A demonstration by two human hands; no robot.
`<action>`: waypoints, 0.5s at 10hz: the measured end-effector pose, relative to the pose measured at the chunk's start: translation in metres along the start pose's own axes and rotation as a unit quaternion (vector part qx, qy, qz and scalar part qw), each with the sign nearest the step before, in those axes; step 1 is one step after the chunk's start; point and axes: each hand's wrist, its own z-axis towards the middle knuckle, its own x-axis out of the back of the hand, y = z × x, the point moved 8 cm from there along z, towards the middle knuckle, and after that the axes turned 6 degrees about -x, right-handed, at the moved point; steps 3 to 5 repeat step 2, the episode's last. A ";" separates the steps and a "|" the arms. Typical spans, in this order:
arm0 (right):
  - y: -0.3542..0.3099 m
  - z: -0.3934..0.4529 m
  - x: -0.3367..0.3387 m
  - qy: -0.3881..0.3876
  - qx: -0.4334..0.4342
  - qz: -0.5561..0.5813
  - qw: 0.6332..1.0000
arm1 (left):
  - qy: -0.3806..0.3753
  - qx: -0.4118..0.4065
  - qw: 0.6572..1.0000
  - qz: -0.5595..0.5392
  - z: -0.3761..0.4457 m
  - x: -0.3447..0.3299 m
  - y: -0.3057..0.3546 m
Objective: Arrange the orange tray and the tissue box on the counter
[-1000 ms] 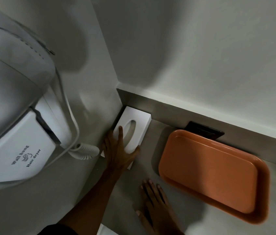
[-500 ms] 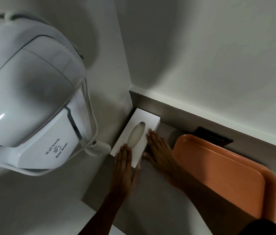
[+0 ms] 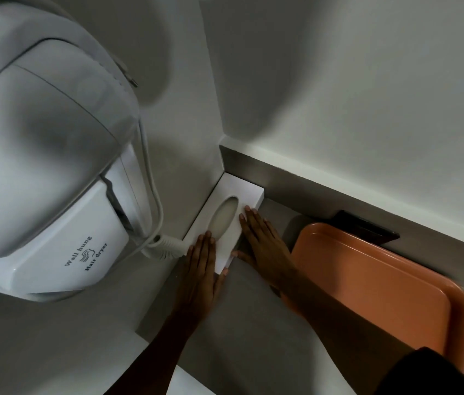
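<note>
The white tissue box (image 3: pixel 242 192) with an oval slot lies in the back left corner of the grey counter (image 3: pixel 253 323), against both walls. My left hand (image 3: pixel 201 269) lies flat over its near end, fingers on top and thumb at its near corner. My right hand (image 3: pixel 262 243) presses flat against the box's right side, fingertips reaching onto its top edge. The orange tray (image 3: pixel 373 283) lies flat on the counter to the right, along the back wall; my right forearm crosses over its near left corner.
A white wall-hung hair dryer (image 3: pixel 42 166) juts out from the left wall, its coiled cord (image 3: pixel 165 246) ending just left of the box. A dark flat object (image 3: pixel 367 228) sits behind the tray against the steel backsplash (image 3: pixel 310 192).
My right hand came up from the counter front to the box's right side. The box has shifted deeper into the corner. The camera moved closer and to the left.
</note>
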 end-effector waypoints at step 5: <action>-0.004 -0.020 0.011 0.014 -0.033 0.024 0.999 | 0.007 -0.010 1.000 -0.009 -0.001 0.017 0.006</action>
